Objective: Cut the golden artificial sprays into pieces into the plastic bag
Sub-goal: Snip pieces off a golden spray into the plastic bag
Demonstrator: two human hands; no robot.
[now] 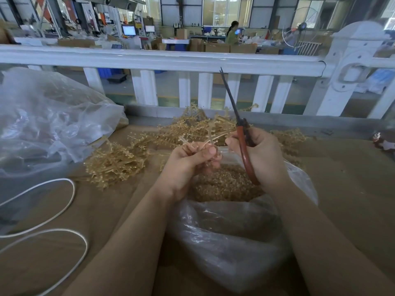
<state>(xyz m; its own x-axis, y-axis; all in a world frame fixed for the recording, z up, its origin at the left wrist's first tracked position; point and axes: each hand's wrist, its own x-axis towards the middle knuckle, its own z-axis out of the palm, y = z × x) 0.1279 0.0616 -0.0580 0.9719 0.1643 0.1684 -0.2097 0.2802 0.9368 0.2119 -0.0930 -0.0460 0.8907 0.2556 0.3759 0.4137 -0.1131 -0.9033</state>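
Left hand pinches a golden spray; right hand grips upright scissors above the plastic bag.

Big crumpled clear plastic bag: far left of the grip, lying on the tabletop, dark stuff inside, can't tell what.
White looped cord: lower left of the grip, two loops flat on the surface.
Brown cardboard-covered tabletop: under everything, bare stretch to the right.
White metal railing w/ upright bars: beyond the grip, across the full width; thick post at right.
Small red-and-white object: far right edge, blurred.
Person in green top: far bkgd, at a workbench.
Monitors: bkgd left, lit.
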